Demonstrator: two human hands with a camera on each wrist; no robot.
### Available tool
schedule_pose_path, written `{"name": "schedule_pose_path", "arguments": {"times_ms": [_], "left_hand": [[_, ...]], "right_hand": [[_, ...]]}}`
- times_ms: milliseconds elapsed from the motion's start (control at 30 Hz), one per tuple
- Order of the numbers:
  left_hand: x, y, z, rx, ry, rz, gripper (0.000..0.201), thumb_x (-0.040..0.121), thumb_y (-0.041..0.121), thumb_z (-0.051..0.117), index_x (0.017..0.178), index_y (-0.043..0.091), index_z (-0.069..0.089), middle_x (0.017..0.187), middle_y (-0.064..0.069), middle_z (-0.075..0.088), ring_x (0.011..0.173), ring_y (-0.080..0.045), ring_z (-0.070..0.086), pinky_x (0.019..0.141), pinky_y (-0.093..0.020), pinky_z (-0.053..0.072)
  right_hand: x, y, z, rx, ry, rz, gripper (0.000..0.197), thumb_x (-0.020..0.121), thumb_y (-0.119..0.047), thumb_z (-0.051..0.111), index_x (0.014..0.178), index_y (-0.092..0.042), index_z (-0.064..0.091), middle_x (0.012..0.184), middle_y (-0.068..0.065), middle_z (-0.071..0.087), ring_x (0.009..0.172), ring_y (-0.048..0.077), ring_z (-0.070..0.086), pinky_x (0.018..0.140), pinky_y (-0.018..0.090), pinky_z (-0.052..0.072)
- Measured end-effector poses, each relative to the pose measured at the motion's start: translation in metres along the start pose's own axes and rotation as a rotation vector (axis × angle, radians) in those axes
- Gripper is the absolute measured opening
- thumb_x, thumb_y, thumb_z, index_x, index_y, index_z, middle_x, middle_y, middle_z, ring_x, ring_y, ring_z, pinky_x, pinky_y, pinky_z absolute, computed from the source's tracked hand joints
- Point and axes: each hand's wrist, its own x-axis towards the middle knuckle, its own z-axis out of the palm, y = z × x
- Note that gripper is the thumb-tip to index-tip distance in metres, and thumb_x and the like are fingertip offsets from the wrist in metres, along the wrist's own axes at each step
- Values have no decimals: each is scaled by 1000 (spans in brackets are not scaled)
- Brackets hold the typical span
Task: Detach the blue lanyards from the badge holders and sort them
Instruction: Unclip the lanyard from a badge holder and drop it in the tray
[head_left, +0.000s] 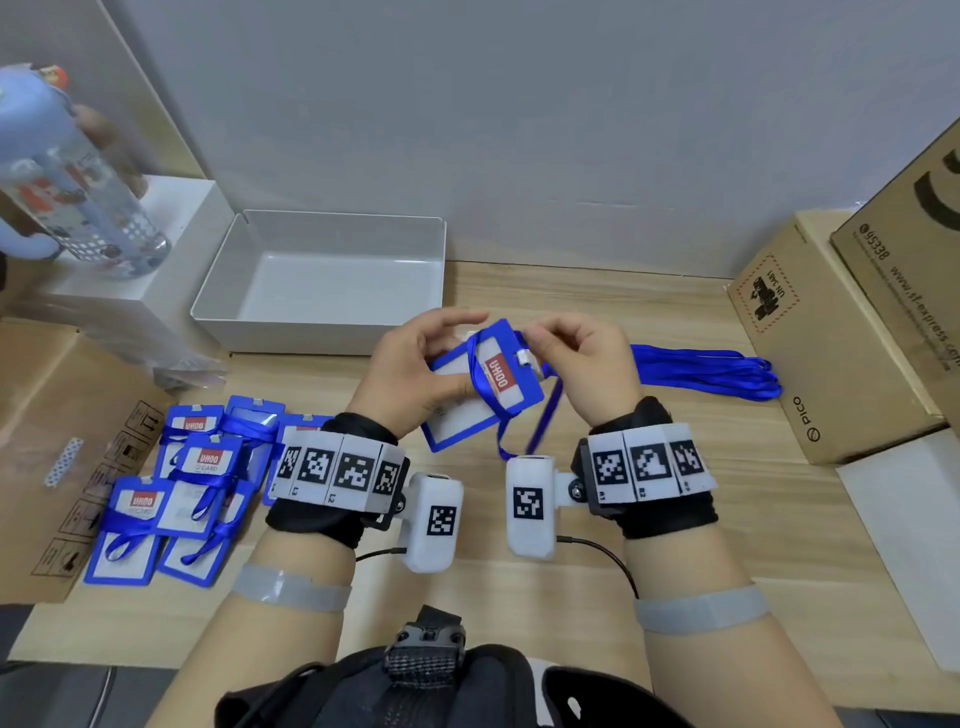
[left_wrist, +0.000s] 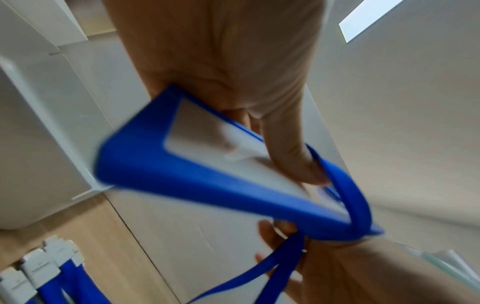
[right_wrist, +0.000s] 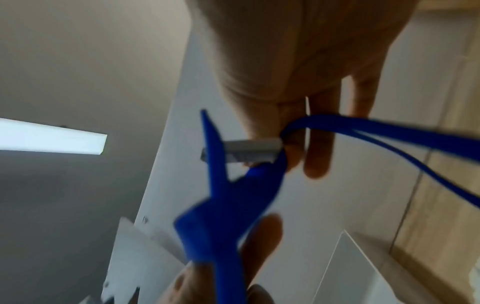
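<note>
Spanning the scene, the wooden worktop (head_left: 597, 306) carries a grey tray (head_left: 317, 332) at the far edge. Near left lies a pile of badge holders (head_left: 192, 488) with lanyards wrapped round them; detached blue lanyards (head_left: 711, 371) lie at right. Between both hands, raised above the worktop, is one badge holder (head_left: 483, 384): left hand (head_left: 410, 374) grips its body, right hand (head_left: 587, 364) pinches the lanyard (head_left: 480, 387) at the white clip (head_left: 523, 357).

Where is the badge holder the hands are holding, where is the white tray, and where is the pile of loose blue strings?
badge holder (head_left: 485, 387), head view, on its red label.
white tray (head_left: 332, 332), head view, on its near wall.
pile of loose blue lanyards (head_left: 711, 371), head view, on the middle of the bundle.
</note>
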Motion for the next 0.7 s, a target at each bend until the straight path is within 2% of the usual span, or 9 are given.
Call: {"name": "schedule_pose_path", "arguments": {"times_ms": [100,167,200,300,400,500,567,633,700], "left_hand": [[1,-9,-2,59,40,-102,32,63,7,80,86,23,65,78,6,67,62,5,59,59,-10,47],[0,-17,-4,105,58,-143,20,66,13,79,72,22,62,70,8,64,54,5,55,54,-11,44],[0,-20,-4,102,73,-148,19,69,15,78,70,22,60,67,8,63,53,4,54,53,-11,43],[0,-21,-4,-3,57,-130,24,75,4,71,75,19,52,72,5,60,57,4,55,58,-13,46],[1,-16,1,-97,-17,-117,33,77,-10,62,79,18,45,79,-1,57,62,3,59,59,-15,50],[0,-10,8,-178,-58,-102,39,78,-15,58,88,19,42,81,0,59,66,-1,65,59,-17,52],[-1,-8,11,-198,-74,-75,48,76,-16,60,98,23,43,84,-3,61,70,-5,66,62,-21,54],[-2,-7,12,-202,-93,-38,62,75,-16,61,112,30,45,90,-6,63,76,-9,65,69,-25,56],[-2,-6,12,-204,-109,-19,70,74,-17,61,119,35,45,96,-3,64,81,-9,65,74,-27,56]], "right_hand": [[2,-3,-4,87,170,-59,27,90,-8,54,70,-26,57,58,-9,58,54,-6,54,63,9,44],[3,-7,-9,176,234,-60,27,93,-8,49,70,-23,55,51,-11,59,54,-4,55,62,8,44],[4,-6,-11,186,257,-51,29,93,-10,48,68,-21,53,50,-11,58,54,-3,53,62,8,43],[4,0,-13,141,264,30,32,89,-15,57,59,-18,48,54,-9,46,55,2,42,59,11,38],[2,4,-8,124,187,73,27,79,-5,67,65,-20,48,64,-8,51,64,6,49,66,15,42],[0,2,-1,45,40,36,26,76,-5,70,67,-22,53,71,-6,57,68,5,55,68,17,47],[-1,1,4,-30,-23,-2,23,76,-9,71,68,-25,56,77,-3,62,76,11,59,74,23,51],[-1,1,5,-122,-25,-38,20,74,-13,72,70,-28,59,84,-2,63,83,16,60,80,29,51],[-1,0,5,-186,-10,-57,16,74,-15,73,72,-26,62,84,-7,60,83,14,59,80,27,49]]}}
